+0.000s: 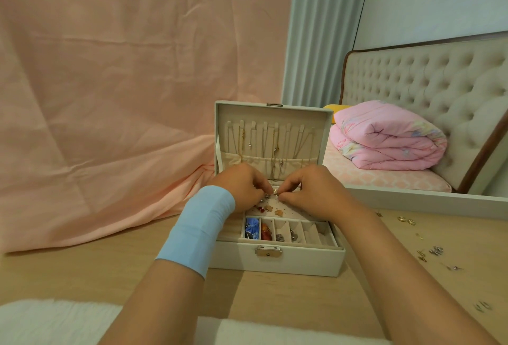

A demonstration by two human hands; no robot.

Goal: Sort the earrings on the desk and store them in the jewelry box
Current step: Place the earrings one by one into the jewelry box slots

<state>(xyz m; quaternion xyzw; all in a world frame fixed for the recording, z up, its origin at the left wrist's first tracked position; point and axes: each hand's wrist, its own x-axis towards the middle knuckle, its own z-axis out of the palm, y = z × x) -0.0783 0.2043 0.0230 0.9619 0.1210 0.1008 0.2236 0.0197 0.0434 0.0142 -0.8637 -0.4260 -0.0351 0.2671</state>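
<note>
A: Largest items?
B: Flat wood-grain desk (275, 295); on it, rectangular white leatherette box (277, 259), open.
A: Hands?
B: Left hand (242, 188) and right hand (313, 190), fingers curled, both pinching round pearl stud (275, 192) over perforated panel (291, 208) inside box. Loose metal earrings (435, 251) scattered at desk right.

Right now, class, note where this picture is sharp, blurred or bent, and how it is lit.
Head view: soft, even light, no glare; the white jewelry box is sharp; the small loose metal earrings on the pale wooden desk smear near the right edge; the tufted beige headboard bows.
</note>
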